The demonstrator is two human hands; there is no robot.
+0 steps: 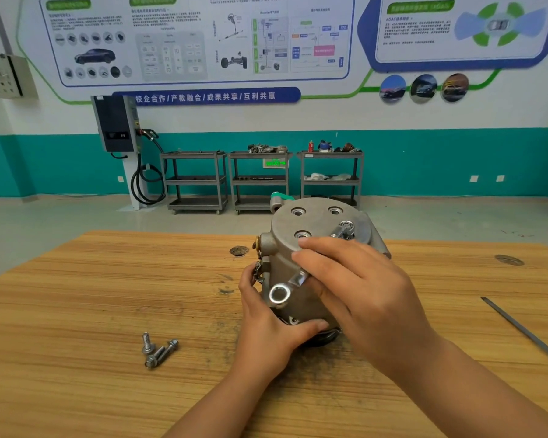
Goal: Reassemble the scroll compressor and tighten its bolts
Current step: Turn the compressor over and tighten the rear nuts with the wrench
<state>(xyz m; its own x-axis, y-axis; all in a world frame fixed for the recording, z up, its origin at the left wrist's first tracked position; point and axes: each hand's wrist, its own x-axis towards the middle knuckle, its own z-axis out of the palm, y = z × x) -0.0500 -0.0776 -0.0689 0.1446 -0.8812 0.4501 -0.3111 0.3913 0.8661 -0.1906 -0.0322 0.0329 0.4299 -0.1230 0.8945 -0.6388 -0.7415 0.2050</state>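
Your scroll compressor (317, 222) stands on end near the middle of the wooden table (92, 295), its flat round end cap facing up. Three bolt holes (298, 212) in that cap are open. At the fourth position, on the far right of the cap, the ring end of a double-ended wrench (298, 279) sits over a bolt head (346, 227). The wrench's other ring end juts out past the near edge of the housing.

Your right hand (361, 289) lies over the cap with its fingers curled round the wrench's shaft, holding it. Your left hand (266, 327) grips the compressor's lower body from the near left side, thumb across the front and fingers wrapped toward the fitting on the left.

Three loose bolts (159, 349) lie together on the table, well to the left of your left hand. A thin dark metal bar (525, 333) lies on the table's right side, apart from the compressor.

Beyond the table, three grey carts (260, 181) stand against the teal wall, with a charging unit (116, 123) and its looped cable to their left
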